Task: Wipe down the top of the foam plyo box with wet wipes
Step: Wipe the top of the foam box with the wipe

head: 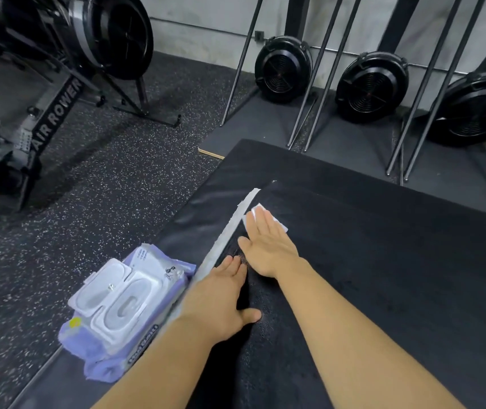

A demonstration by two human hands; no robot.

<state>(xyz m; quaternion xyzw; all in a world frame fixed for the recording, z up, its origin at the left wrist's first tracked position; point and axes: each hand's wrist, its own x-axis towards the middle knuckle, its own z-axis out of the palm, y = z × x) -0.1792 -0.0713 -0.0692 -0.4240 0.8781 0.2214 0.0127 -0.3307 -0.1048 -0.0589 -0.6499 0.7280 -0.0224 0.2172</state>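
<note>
The black foam plyo box (398, 276) fills the right half of the view, its top textured, with a worn white strip along its left edge. My right hand (268, 246) lies flat with straight fingers on a white wet wipe (277, 222), pressing it onto the box top near the far left corner. My left hand (221, 296) rests flat on the left edge of the box top, fingers straight, thumb spread out. A purple pack of wet wipes (121, 314) with its white lid flipped open lies on a lower black mat left of the box.
An air rower (56, 113) stands on the speckled rubber floor at the left. Three black fan units (374, 84) and several leaning metal bars (324, 75) line the far wall. A lower black pad (215, 199) borders the box's left side.
</note>
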